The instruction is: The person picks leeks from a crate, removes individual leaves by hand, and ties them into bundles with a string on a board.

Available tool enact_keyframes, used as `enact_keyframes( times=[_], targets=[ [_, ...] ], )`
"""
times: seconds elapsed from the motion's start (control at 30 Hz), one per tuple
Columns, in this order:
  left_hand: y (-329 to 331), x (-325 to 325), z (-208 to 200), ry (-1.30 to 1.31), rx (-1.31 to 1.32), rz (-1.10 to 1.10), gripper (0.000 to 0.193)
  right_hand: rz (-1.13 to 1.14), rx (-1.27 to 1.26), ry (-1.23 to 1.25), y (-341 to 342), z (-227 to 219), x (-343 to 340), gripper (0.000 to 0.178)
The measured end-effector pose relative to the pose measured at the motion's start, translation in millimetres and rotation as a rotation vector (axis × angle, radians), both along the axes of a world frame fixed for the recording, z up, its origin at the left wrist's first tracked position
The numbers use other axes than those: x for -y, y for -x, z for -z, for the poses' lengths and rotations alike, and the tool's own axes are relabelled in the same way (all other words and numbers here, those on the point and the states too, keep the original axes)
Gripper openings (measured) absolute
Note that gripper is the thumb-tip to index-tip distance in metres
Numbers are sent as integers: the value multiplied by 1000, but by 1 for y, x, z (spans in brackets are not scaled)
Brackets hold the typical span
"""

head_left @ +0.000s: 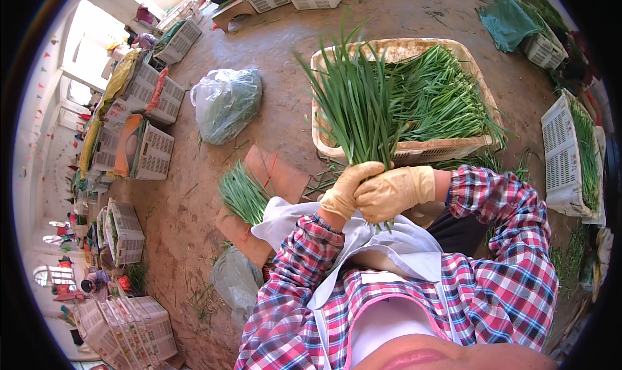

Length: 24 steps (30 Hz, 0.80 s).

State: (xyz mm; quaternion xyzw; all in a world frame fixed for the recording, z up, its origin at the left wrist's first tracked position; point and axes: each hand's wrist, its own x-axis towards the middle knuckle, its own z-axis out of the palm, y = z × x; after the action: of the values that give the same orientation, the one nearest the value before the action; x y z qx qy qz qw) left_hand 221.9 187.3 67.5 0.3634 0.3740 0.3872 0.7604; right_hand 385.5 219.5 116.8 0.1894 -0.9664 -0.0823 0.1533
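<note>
Both my hands wear cream rubber gloves and meet in front of my lap. My left hand (353, 187) is closed round the lower part of a bunch of garlic chives (355, 104), whose long green leaves fan upward. My right hand (396, 192) presses against the left at the same stems, its fingers curled round them; a few stem ends poke out below. Beyond the bunch stands a wide cream crate (447, 151) holding many more chives (447, 98). To my left, another bundle of chives (243, 194) lies on a brown board (259, 169).
A clear plastic bag (227, 104) of greens sits on the brown floor ahead-left. A grey plastic bag (236, 279) lies beside my left arm. White crates (152, 151) are stacked at left, and a white crate (564, 156) of greens stands at right. Loose leaves litter the floor.
</note>
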Motion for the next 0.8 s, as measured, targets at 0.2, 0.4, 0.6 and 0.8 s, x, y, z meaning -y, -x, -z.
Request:
enact_keyframes(
  times=[0.2, 0.4, 0.6, 0.8],
  targets=[
    [-7, 4, -5, 314, 351, -197, 18, 353, -22, 630, -45, -54, 26, 61],
    [-16, 16, 5, -183, 162, -188, 25, 785, -415, 803, 0, -51, 44, 37],
    [-6, 30, 26, 186, 219, -421, 31, 877, -613, 750, 35, -34, 25, 19],
    [15, 39, 26, 98, 372, -561, 31, 840, -382, 783, 65, -17, 22, 39]
  ],
)
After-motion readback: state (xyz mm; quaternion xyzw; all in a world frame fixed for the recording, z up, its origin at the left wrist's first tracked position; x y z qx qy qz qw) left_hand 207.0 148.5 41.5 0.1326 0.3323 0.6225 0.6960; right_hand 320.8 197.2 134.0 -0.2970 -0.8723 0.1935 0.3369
